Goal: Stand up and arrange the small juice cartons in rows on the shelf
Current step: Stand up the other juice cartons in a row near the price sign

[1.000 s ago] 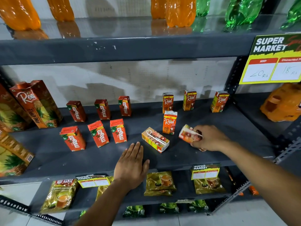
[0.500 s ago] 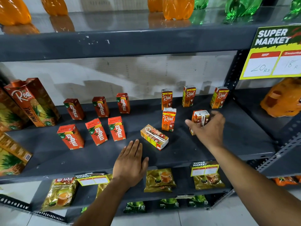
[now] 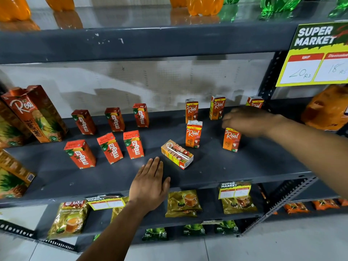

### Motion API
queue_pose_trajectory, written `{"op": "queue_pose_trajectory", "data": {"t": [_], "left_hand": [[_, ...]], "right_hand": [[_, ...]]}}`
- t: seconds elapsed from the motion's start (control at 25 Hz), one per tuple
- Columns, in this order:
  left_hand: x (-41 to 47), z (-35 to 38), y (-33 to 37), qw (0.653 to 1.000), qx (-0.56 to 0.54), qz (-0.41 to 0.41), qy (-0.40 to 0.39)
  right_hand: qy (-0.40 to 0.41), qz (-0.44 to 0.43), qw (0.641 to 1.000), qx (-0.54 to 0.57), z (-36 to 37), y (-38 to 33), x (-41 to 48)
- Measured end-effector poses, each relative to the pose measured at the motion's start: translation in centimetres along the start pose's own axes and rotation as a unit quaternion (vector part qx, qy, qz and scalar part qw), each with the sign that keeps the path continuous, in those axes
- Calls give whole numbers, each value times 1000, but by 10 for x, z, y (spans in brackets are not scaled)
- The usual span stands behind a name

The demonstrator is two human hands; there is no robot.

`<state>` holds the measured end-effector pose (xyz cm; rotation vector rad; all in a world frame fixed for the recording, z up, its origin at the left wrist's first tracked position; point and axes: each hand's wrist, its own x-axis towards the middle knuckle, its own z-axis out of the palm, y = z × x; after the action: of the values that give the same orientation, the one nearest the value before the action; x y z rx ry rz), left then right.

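Note:
Small red Maaza cartons [image 3: 113,147] stand in two rows of three on the left of the grey shelf [image 3: 244,166]. Orange Real cartons stand at the back [image 3: 191,111], one partly hidden by my right hand. Two more Real cartons stand in front: one at the middle [image 3: 194,134], one to its right [image 3: 231,140]. Another Real carton [image 3: 177,154] lies on its side, straw facing up. My right hand [image 3: 246,121], blurred, hovers just above the right front carton with nothing in it. My left hand [image 3: 150,185] rests flat on the shelf's front edge, beside the lying carton.
Large Real pineapple cartons [image 3: 35,113] stand and lean at the left end. Orange and green bottles [image 3: 205,5] fill the shelf above. A yellow price sign [image 3: 318,53] hangs at upper right, over an orange packet [image 3: 327,108]. Tea pouches [image 3: 183,202] lie on the shelf below.
My right hand lifted a Real carton that lay near the front, stood it upright to the right of the middle front carton, and let go. My left hand stayed put.

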<state>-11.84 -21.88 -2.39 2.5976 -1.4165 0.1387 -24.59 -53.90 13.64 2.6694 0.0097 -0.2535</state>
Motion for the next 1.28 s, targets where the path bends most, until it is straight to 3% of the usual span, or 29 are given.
{"op": "queue_pose_trajectory", "data": {"t": [0.12, 0.32, 0.4, 0.52, 0.56, 0.64, 0.72, 0.84, 1.0, 1.16, 1.28], "left_hand": [[0, -1, 1, 1000, -1, 2, 2], [0, 1, 0, 1000, 6, -1, -3], [0, 1, 0, 1000, 8, -1, -5], [1, 3, -1, 1000, 15, -3, -9], [1, 3, 0, 1000, 16, -5, -9], [0, 2, 0, 1000, 13, -4, -11], [-1, 0, 0, 1000, 9, -1, -12], [-2, -1, 0, 1000, 8, 1, -15], [-1, 1, -3, 1000, 11, 3, -17], [-1, 5, -4, 1000, 7, 3, -9], [0, 4, -1, 1000, 4, 4, 3]], "right_hand": [[24, -68, 993, -98, 5, 2, 1], [17, -20, 994, -104, 14, 7, -6], [112, 39, 992, -50, 7, -2, -13], [266, 109, 948, 135, -1, -58, -14], [259, 128, 932, 220, -1, -84, -10], [138, 185, 897, 377, 4, -133, 10], [44, 238, 869, 431, 15, -168, 32], [98, 290, 868, 390, 27, -188, 47], [110, 262, 828, 484, 32, -167, 16], [96, 281, 836, 461, 48, -106, -58], [75, 297, 910, 278, 59, -48, -103]]}}
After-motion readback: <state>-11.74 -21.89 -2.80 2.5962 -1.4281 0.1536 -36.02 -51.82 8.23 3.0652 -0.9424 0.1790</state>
